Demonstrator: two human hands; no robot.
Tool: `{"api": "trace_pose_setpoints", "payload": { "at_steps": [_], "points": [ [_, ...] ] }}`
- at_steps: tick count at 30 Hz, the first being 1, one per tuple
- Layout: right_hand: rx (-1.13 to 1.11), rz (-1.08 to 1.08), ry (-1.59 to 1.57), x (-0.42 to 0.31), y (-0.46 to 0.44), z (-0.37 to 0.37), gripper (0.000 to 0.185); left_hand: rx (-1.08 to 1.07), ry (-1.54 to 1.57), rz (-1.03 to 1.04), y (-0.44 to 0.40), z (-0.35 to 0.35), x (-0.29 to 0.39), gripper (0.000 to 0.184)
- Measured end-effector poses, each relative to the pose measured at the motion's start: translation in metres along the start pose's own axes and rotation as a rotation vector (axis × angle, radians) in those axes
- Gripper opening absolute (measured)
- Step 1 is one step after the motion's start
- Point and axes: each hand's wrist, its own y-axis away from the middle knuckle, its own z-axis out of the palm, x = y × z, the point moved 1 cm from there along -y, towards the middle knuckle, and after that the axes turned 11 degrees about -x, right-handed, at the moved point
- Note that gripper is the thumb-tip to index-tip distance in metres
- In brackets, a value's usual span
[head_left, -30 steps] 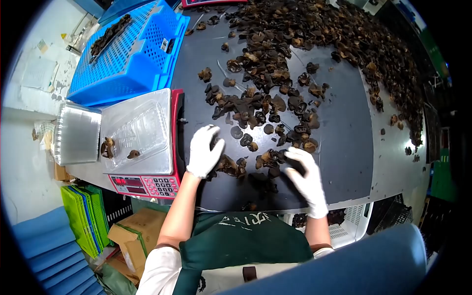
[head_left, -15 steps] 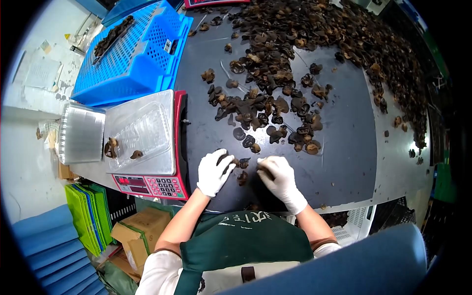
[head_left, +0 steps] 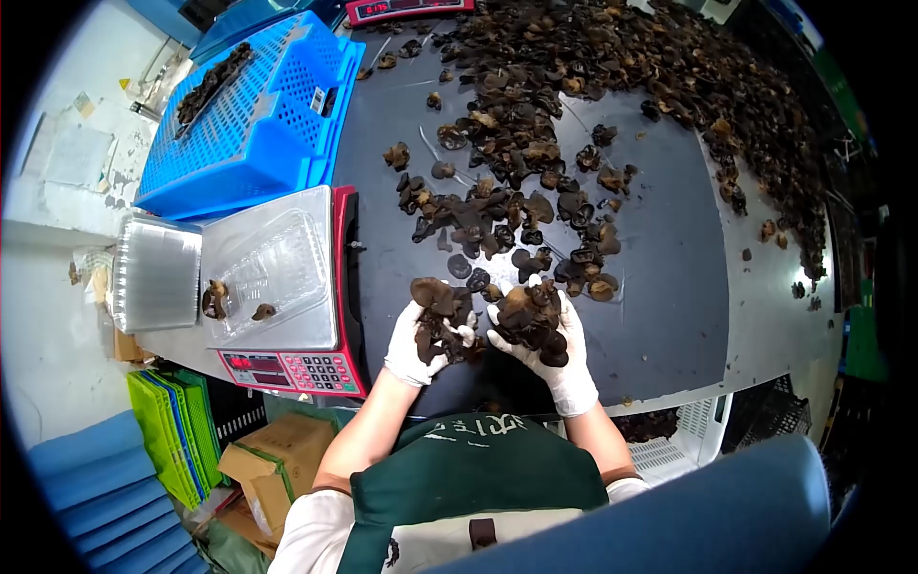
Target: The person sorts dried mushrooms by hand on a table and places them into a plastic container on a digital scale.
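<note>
My left hand, in a white glove, is turned palm up with its fingers curled round a clump of dark brown wood ear mushrooms. Beside it, my right hand, gloved too, cups another clump of wood ear mushrooms. Both hands are above the near part of the dark table mat. Just beyond them lies a loose spread of more wood ears. To the left, a clear plastic tray rests on a red scale, with a few mushroom pieces at its near end.
A large heap of wood ears covers the far side and right of the table. Blue crates stand behind the scale, and stacked clear trays at its left. Another red scale shows at the top. Below are cardboard boxes.
Both hands were palm down low over the mat by a few pieces. They have turned upward, and a clump of wood ear mushrooms now shows in each. The view has shifted slightly.
</note>
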Motion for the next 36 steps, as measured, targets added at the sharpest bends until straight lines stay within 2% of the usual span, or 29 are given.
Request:
{"api": "trace_pose_setpoints", "payload": {
  "at_steps": [4, 5, 9, 13, 15, 17, 19, 21, 23, 25, 26, 27, 28, 29, 30, 31, 33, 35, 36],
  "points": [
    [-0.027, 0.005, -0.029, 0.003, 0.000, -0.005, 0.049, -0.085, -0.014, -0.015, 0.001, 0.001, -0.003, 0.028],
    [-0.052, 0.006, -0.031, 0.003, 0.001, -0.003, 0.047, -0.005, 0.012, -0.018, 0.002, 0.002, -0.004, 0.030],
    [0.023, -0.021, -0.079, 0.004, 0.000, -0.003, 0.035, 0.027, -0.053, -0.037, 0.013, 0.012, -0.003, 0.028],
    [0.041, 0.030, -0.176, 0.011, -0.014, 0.004, 0.029, 0.060, -0.083, 0.043, 0.034, 0.027, 0.005, 0.030],
    [0.049, 0.102, -0.157, 0.017, -0.030, 0.008, 0.026, -0.042, 0.061, 0.040, 0.051, 0.042, 0.019, 0.031],
    [0.008, 0.147, -0.103, 0.028, -0.051, 0.022, 0.026, 0.023, 0.109, 0.197, 0.076, 0.069, 0.036, 0.031],
    [-0.022, 0.197, -0.035, 0.044, -0.076, 0.052, 0.030, -0.085, 0.307, 0.288, 0.104, 0.097, 0.071, 0.033],
    [-0.055, 0.189, 0.172, 0.068, -0.101, 0.097, 0.031, -0.111, -0.035, 0.590, 0.134, 0.097, 0.120, 0.033],
    [-0.103, 0.188, 0.313, 0.099, -0.128, 0.136, 0.034, 0.107, -0.427, 0.954, 0.153, 0.108, 0.159, 0.032],
    [-0.278, 0.145, 0.505, 0.130, -0.164, 0.153, 0.030, 0.232, -0.728, 1.115, 0.163, 0.084, 0.204, 0.033],
    [-0.254, 0.167, 0.725, 0.141, -0.170, 0.175, 0.026, 0.317, -1.034, 0.993, 0.172, 0.078, 0.220, 0.033],
    [-0.350, 0.042, 0.935, 0.157, -0.181, 0.183, 0.024, 0.511, -1.218, 1.003, 0.167, 0.081, 0.227, 0.025],
    [-0.418, -0.106, 1.139, 0.173, -0.192, 0.191, 0.021, 0.593, -1.429, 1.011, 0.161, 0.079, 0.230, 0.018],
    [-0.612, -0.412, 1.316, 0.189, -0.208, 0.182, 0.019, 0.673, -1.641, 1.011, 0.155, 0.072, 0.232, 0.010],
    [-0.734, -0.574, 1.625, 0.192, -0.217, 0.184, 0.024, 0.578, -1.901, 1.085, 0.149, 0.065, 0.233, 0.011],
    [-0.818, -0.474, 1.747, 0.195, -0.223, 0.181, 0.029, 0.619, -2.206, 1.011, 0.149, 0.060, 0.236, 0.019],
    [-0.915, -0.287, 2.317, 0.203, -0.230, 0.174, 0.039, 0.732, -2.455, 1.045, 0.145, 0.050, 0.229, 0.027],
    [-0.961, -0.559, 2.301, 0.204, -0.222, 0.164, 0.049, 0.707, -2.405, 0.973, 0.148, 0.052, 0.228, 0.034],
    [-0.978, -0.543, 2.193, 0.196, -0.214, 0.174, 0.048, 0.724, -2.408, 0.955, 0.150, 0.056, 0.225, 0.036]
  ]
}}
